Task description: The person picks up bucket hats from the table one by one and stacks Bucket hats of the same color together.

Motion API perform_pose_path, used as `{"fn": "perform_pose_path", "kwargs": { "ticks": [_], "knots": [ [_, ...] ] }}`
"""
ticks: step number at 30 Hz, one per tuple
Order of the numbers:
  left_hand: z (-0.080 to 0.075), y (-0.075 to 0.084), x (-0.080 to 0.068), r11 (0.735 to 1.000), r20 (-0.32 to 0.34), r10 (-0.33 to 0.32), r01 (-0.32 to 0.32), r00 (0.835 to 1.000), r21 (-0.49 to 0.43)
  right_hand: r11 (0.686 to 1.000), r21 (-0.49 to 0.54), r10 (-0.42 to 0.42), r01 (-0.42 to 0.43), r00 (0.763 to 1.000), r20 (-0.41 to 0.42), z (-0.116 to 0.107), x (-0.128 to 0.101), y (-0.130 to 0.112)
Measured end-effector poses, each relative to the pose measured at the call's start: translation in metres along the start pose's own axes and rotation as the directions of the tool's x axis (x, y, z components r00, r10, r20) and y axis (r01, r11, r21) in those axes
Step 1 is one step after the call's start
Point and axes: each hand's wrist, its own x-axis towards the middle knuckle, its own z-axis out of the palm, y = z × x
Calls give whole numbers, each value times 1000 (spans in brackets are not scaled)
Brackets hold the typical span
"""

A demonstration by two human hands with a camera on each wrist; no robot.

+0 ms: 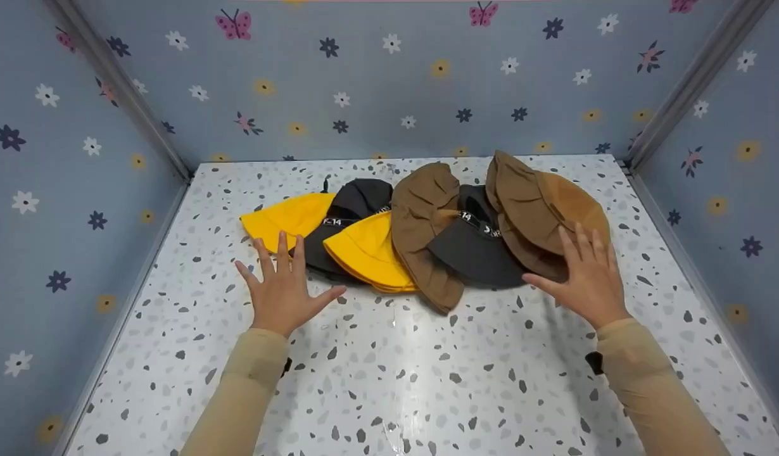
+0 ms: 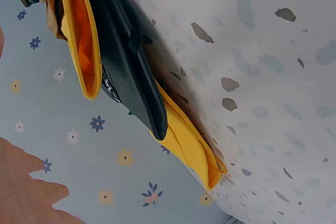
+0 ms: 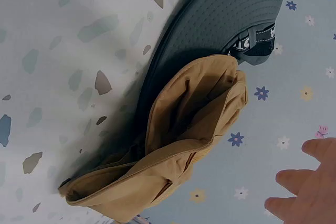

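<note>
Several brimmed cloth hats lie overlapping in a row. From the left come a yellow hat (image 1: 291, 218), a black hat (image 1: 366, 192) with white lettering, another yellow hat (image 1: 372, 250), a brown hat (image 1: 421, 209), another black hat (image 1: 481, 259) and brown brims (image 1: 529, 202) at the right end. My left hand (image 1: 280, 294), fingers spread, hovers before the left yellow and black hats. The right hand (image 1: 590, 285) is likewise spread, its fingers overlapping the rightmost brown brims in the head view. Neither hand grips anything. Only fingers of the left hand (image 2: 29, 190) and right hand (image 3: 310, 187) show in the wrist views.
The hats lie on a white speckled table (image 1: 402, 380), toward its back edge. Blue panels (image 1: 396, 82) with flowers and butterflies stand behind and at both sides, joined by grey corner posts (image 1: 123, 88).
</note>
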Motion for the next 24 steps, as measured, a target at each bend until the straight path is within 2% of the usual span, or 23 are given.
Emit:
{"fn": "perform_pose_path", "kwargs": {
  "ticks": [5, 9, 12, 14, 17, 20, 24],
  "knots": [
    [9, 14, 3, 999, 35, -2, 4, 999, -38, 998, 49, 27, -28, 999, 28, 2, 3, 4],
    [14, 25, 4, 998, 37, 15, -13, 999, -59, 992, 112, 58, -63, 997, 47, 4, 6, 7],
    [16, 32, 6, 994, 45, 16, -11, 999, -105, 979, 177, 96, -105, 994, 58, 4, 8, 10],
    [18, 37, 7, 989, 56, 7, 1, 998, -145, 959, 239, 137, -151, 988, 78, 5, 9, 12],
    [22, 44, 6, 974, 51, -7, 18, 999, -228, 906, 349, 207, -239, 970, 125, 8, 9, 15],
    [31, 49, 2, 960, 23, 1, 5, 1000, -279, 832, 454, 269, -319, 948, 171, 14, 8, 18],
    [44, 54, -7, 946, -2, 17, -16, 1000, -325, 705, 584, 349, -402, 914, 208, 26, 4, 17]
  ]
}}
